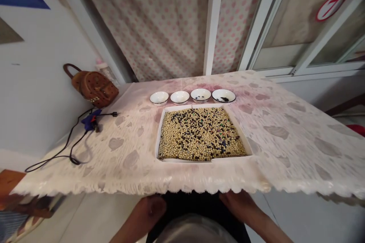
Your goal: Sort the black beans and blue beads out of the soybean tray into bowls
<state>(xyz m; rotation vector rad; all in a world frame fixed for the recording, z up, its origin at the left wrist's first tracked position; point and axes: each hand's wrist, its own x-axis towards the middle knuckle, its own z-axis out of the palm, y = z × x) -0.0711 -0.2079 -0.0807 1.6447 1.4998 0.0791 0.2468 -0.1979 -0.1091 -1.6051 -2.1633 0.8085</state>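
Below the table's front edge, my left hand (152, 208) rests by my dark-clothed lap, its fingers largely hidden. My right hand (235, 204) lies on the other side of the lap, partly under the tablecloth's fringe, so its fingers do not show. Neither hand touches anything on the table. Nearest to both is a shallow white box (249, 148) filled with yellow beans, with black and a few blue, green and reddish small pieces mixed in. Behind it stand several white dark-rimmed bowls in a row. The rightmost bowl (230, 95) holds a dark cluster; the bowl beside it (196, 94) holds a few small dark pieces.
A patterned tablecloth (285, 133) covers the table. On the left lie a blue glue gun (90, 121) with a black cord, a brown mini backpack (94, 85) and a clear bottle (107, 72) with a pink top. Behind the table hangs a dotted curtain (159, 26).
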